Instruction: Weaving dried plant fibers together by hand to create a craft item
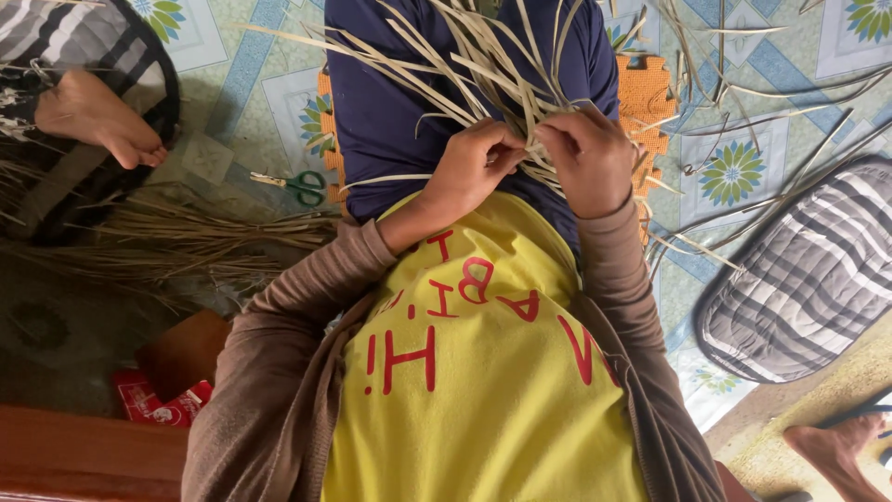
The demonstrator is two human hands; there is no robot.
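I see both hands meeting over the lap at about twelve o'clock: my left hand (469, 167) and right hand (587, 158) are each pinched closed on the pale flat strips (483, 65), likely to keep the crossing tight. The strips fan away, thin and dry. Green-handled scissors (299, 184) lie at ten o'clock.

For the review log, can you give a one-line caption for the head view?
Left hand and right hand pinch pale straw strips over a navy lap; green-handled scissors lie on the patterned floor mat.

red packet (153, 402) | flat, crumpled, white markings | floor, lower left, beside brown wooden block (186, 349)
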